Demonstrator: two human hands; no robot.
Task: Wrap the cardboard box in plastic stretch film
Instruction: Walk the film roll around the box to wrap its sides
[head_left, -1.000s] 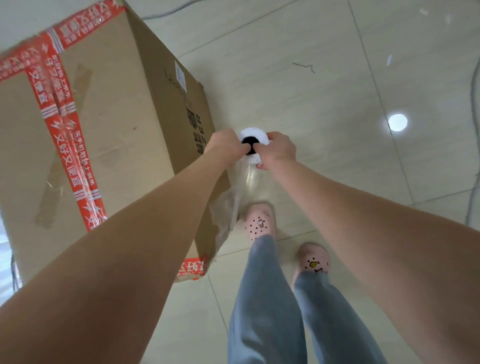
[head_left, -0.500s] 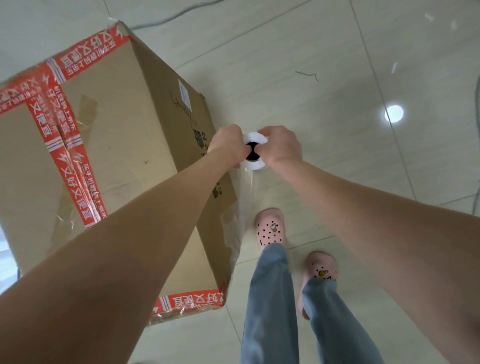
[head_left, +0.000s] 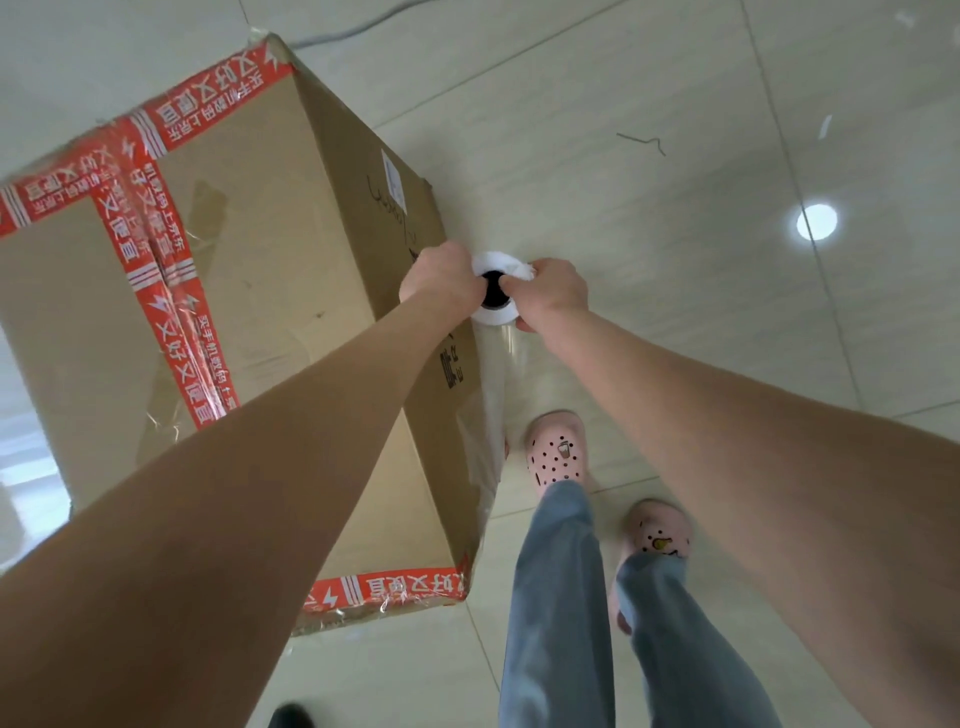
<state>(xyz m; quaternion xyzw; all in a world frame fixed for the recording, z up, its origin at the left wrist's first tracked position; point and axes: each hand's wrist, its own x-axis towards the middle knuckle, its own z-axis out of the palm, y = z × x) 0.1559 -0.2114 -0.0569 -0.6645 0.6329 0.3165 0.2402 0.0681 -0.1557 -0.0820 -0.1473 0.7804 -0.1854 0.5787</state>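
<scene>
Both hands, the left hand (head_left: 441, 278) and the right hand (head_left: 553, 293), grip the top of the stretch film roll (head_left: 496, 312) just beside the taped cardboard box (head_left: 270, 312), with clear film (head_left: 491, 415) lying on its side.

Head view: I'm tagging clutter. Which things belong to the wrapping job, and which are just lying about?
Job: cardboard box; stretch film roll; film sheet along the box's side; left hand; right hand.
Lying about: grey cable behind the box; thin wire scrap on the floor.
</scene>
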